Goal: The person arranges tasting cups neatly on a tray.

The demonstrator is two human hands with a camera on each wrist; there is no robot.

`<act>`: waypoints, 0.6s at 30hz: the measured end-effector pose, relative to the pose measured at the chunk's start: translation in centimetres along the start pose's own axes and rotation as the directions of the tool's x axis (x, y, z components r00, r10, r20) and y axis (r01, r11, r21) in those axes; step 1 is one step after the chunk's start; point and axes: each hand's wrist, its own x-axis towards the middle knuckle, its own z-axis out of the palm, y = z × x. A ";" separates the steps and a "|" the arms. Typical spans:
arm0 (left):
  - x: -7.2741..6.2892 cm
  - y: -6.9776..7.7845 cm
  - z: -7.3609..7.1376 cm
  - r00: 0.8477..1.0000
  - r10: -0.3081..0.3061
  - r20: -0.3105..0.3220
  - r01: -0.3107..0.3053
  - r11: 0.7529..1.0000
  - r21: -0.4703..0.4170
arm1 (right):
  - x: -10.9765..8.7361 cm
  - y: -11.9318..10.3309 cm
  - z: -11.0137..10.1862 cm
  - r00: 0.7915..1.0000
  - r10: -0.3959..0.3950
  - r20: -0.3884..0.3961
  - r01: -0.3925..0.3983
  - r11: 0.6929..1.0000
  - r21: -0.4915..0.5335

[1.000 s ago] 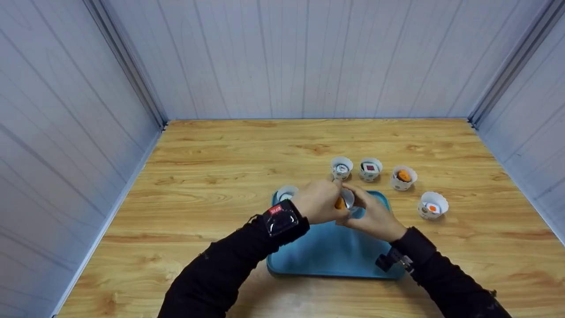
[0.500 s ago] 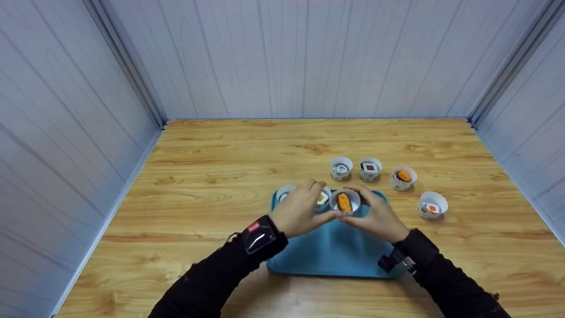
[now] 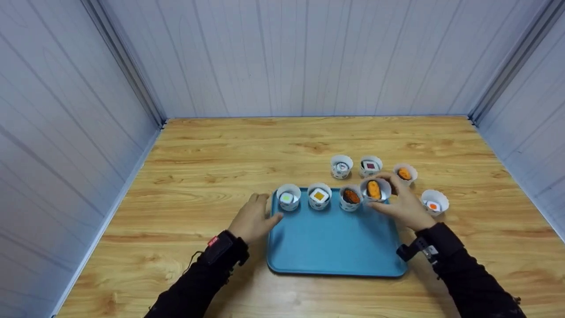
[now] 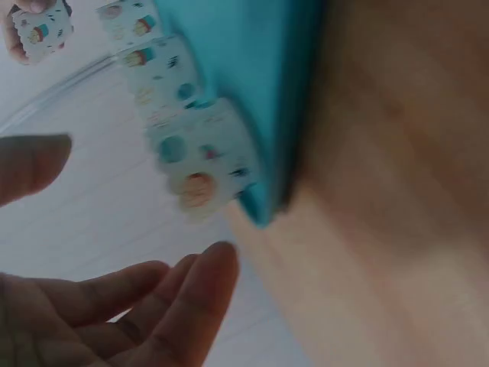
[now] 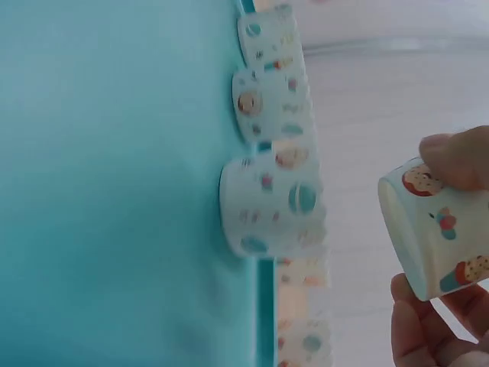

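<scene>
My right hand [image 3: 404, 205] grips a patterned paper baking cup [image 5: 432, 229] between thumb and fingers, above the tray's far right corner. Inside it lies an orange-topped sushi piece [image 3: 374, 190]. In the right wrist view its base is lifted and tilted. My left hand [image 3: 253, 221] hovers left of the blue tray [image 3: 331, 243], fingers apart and holding nothing. Along the tray's far edge stand three more cups: one with a green-centred piece [image 3: 286, 198] closest to the left hand, one with a yellow-centred piece [image 3: 318, 195], and one with a red-orange piece [image 3: 351, 197].
Behind the tray stand a cup with a round white roll [image 3: 341, 167] and one with a dark-red-centred piece [image 3: 370, 166]. To the right are an orange-topped piece [image 3: 404, 173] and an orange-centred one [image 3: 433, 206], each in its cup. Pale panels [image 3: 282, 62] enclose the wooden table [image 3: 212, 154].
Both hands were together at the cup with the orange-topped piece. The left hand has let go and moved left past the tray edge; the right hand has carried the cup rightward.
</scene>
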 end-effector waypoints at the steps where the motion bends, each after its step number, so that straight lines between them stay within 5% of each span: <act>1: -0.1 -0.4 0.1 0.999 -0.036 0.040 0.036 0.999 -0.007 | 0.1 0.2 -0.2 1.000 0.024 0.004 -0.024 1.000 0.010; 6: 0.0 -1.5 0.8 0.984 -0.100 0.148 0.101 0.995 0.000 | 0.5 1.2 -0.7 0.993 0.118 0.023 -0.118 0.993 -0.033; 18: 0.4 -2.1 1.9 0.979 -0.012 0.201 0.032 0.995 -0.094 | 1.4 2.4 -0.6 0.981 0.147 0.126 -0.126 0.979 -0.158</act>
